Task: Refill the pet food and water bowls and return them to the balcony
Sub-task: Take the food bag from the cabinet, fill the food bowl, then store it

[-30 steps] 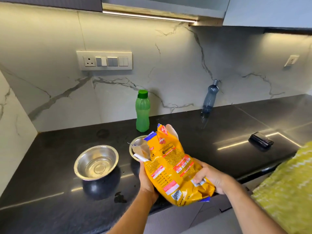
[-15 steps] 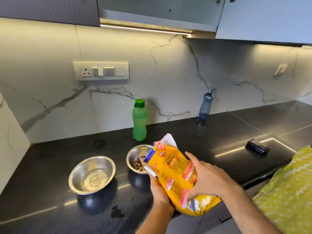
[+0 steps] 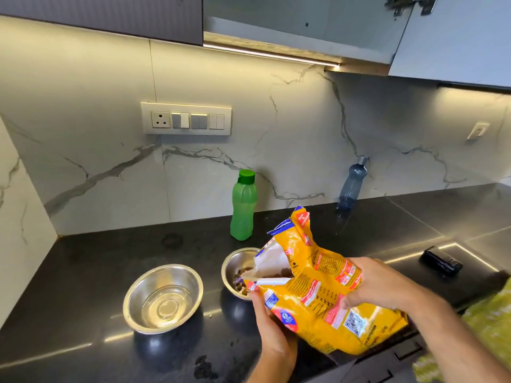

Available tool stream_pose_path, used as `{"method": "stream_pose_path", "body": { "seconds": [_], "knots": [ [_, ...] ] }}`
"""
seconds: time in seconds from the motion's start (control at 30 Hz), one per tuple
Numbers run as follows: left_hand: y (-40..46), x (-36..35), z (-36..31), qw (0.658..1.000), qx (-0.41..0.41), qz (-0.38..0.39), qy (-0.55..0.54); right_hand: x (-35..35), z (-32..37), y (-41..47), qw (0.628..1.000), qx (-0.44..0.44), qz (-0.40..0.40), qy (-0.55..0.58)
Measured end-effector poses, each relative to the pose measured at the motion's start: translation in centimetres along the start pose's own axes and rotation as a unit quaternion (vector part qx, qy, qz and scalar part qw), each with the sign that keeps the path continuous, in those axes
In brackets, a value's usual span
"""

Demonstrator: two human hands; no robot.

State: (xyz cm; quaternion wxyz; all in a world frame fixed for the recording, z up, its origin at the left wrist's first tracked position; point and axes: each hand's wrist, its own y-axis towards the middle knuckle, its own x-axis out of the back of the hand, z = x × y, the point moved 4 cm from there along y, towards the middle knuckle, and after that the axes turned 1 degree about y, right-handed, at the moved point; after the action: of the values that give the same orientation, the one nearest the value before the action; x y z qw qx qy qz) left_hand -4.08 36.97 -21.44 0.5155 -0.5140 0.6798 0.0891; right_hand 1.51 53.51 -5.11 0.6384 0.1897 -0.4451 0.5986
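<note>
Both hands hold a yellow pet food bag [image 3: 318, 294] tilted to the left over the black counter. My left hand [image 3: 269, 324] grips the bag from below near its torn mouth. My right hand [image 3: 378, 286] lies over the bag's upper side with fingers curled on it. The open mouth hangs over a small steel bowl [image 3: 233, 269], and brown kibble [image 3: 241, 283] lies inside that bowl. A larger steel bowl [image 3: 163, 298] stands to the left, holding no kibble. A green bottle [image 3: 243, 205] stands behind the small bowl.
A grey-blue bottle [image 3: 352, 183] leans by the marble wall. A black object [image 3: 441, 262] lies on the counter [image 3: 83, 272] at the right. A switch panel [image 3: 185, 118] sits on the wall and cabinets hang overhead. A dark stain [image 3: 203, 367] marks the counter's front.
The bag has tipped further left so its mouth reaches over the small bowl, and kibble now lies in it. My right hand shifted onto the bag's upper side.
</note>
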Motion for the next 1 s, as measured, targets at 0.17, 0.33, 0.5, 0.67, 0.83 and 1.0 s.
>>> {"method": "stream_pose_path", "body": {
  "seconds": [0.17,0.33,0.5,0.67,0.83,1.0],
  "knots": [
    [1.0,-0.7,0.2,0.999,-0.002,-0.031,-0.028,0.4,-0.2,0.9,1.000,-0.018,0.007,-0.013],
    [1.2,-1.4,1.3,0.997,-0.006,-0.062,-0.053,1.5,-0.5,1.1,0.999,-0.011,0.026,-0.032],
    [0.8,-2.5,2.1,0.994,-0.031,-0.078,-0.074,2.4,0.4,1.5,0.997,0.024,0.031,-0.070],
    [1.3,-3.0,1.7,0.993,-0.052,-0.066,-0.087,3.0,1.2,2.4,0.995,0.024,0.037,-0.091],
    [2.7,-2.8,1.4,0.994,-0.033,-0.079,-0.068,2.9,1.9,3.4,0.992,0.012,0.038,-0.119],
    [3.5,-2.4,2.2,0.990,-0.017,-0.104,-0.091,2.9,2.6,4.8,0.983,-0.005,0.017,-0.181]
  ]
}}
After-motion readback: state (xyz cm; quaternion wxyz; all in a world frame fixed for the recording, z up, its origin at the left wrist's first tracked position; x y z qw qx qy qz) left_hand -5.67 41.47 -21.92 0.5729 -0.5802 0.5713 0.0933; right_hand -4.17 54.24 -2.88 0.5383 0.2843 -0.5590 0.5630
